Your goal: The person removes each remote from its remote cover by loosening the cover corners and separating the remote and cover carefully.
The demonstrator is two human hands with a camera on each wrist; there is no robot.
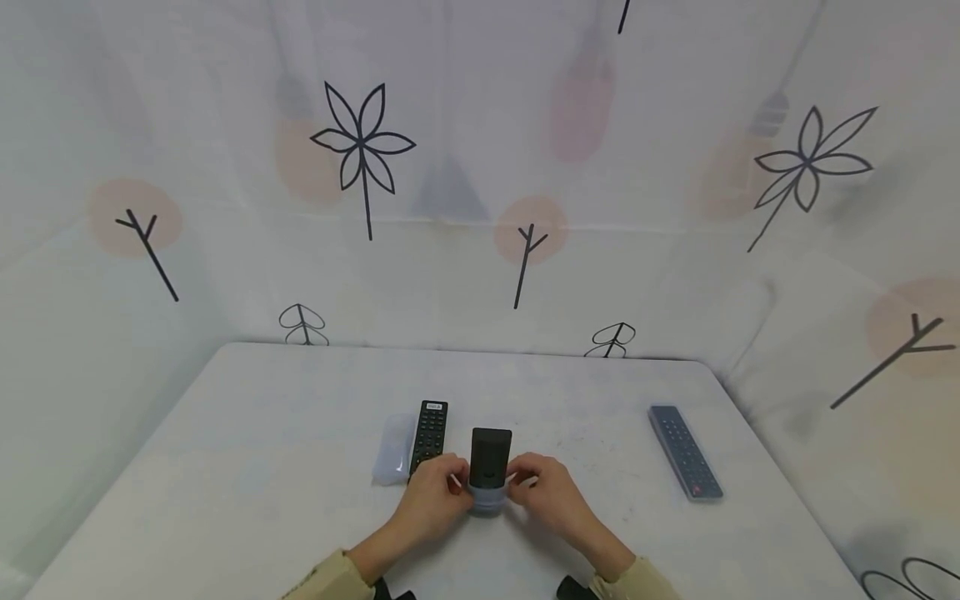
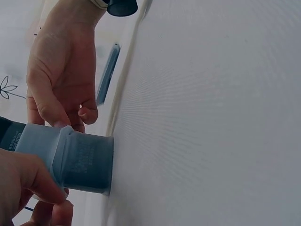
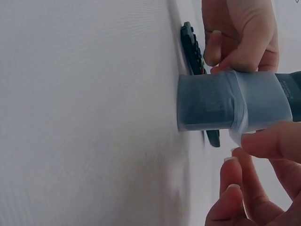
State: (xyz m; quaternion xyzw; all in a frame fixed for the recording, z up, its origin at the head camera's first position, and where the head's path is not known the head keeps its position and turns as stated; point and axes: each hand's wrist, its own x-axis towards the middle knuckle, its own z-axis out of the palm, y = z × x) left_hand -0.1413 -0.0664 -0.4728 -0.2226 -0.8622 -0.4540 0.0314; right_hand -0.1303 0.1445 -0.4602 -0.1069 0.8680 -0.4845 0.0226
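"While your left hand [image 1: 433, 497] and right hand [image 1: 553, 497] both pinch that bunched, translucent plastic sleeve [image 1: 487, 498], what's in it?"

"Black oblong plastic remote [image 1: 490, 457], roughly upright between them, top end poking out."

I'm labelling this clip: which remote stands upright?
The middle remote, between the left hand and right hand; the leftmost remote and rightmost remote lie flat.

White table [image 1: 262, 450], printed backdrop [image 1: 442, 275] (flowers [image 1: 360, 143]; twigs [image 1: 159, 268])
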